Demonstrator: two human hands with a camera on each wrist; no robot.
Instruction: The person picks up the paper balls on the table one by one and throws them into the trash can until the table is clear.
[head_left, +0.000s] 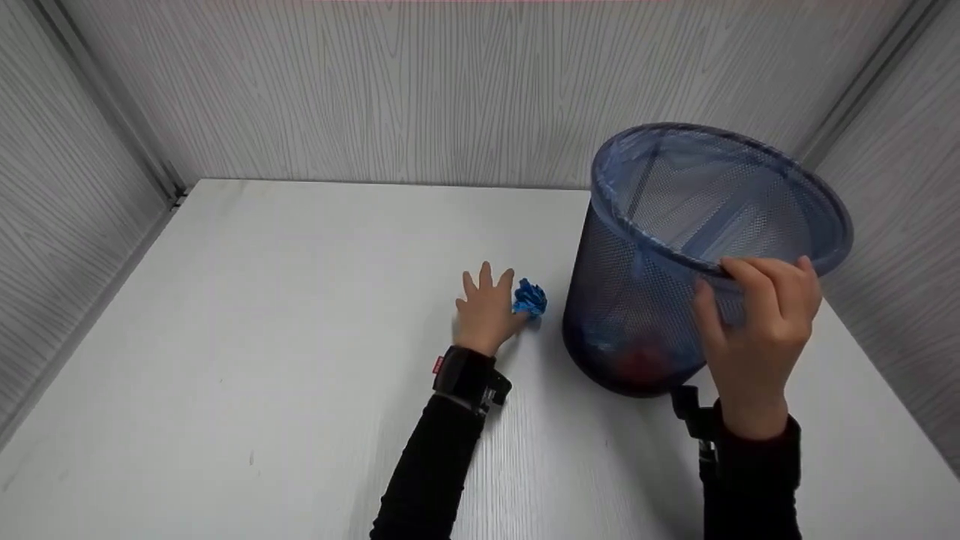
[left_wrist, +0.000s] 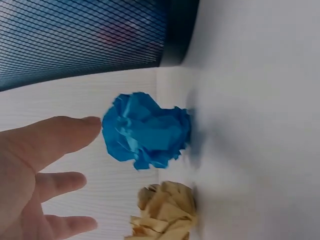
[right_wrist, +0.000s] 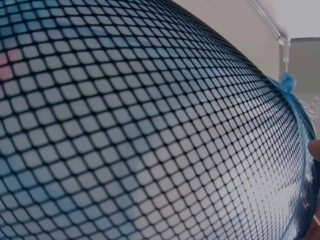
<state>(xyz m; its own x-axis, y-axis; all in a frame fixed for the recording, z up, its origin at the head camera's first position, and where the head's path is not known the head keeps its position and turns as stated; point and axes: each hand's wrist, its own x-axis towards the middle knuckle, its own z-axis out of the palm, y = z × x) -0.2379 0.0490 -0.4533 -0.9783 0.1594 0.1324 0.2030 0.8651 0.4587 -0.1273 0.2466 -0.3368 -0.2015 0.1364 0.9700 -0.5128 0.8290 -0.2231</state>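
A crumpled blue paper ball (head_left: 530, 298) lies on the white table, just left of a black mesh trash bin (head_left: 637, 300) lined with a blue plastic bag. My left hand (head_left: 486, 315) reaches over the table beside this ball, fingers spread and the thumb tip right at its edge. In the left wrist view, a tan crumpled paper ball (left_wrist: 165, 212) sits near the blue one; in the head view the left hand hides it. My right hand (head_left: 761, 330) grips the near rim of the bin, thumb outside and fingers over the edge.
Something red (head_left: 643, 364) shows through the mesh low in the bin. Pale wood-grain panels (head_left: 375, 90) enclose the white table (head_left: 262, 337) at the back and both sides. A knot of the blue liner (right_wrist: 286, 82) sticks out at the bin's rim.
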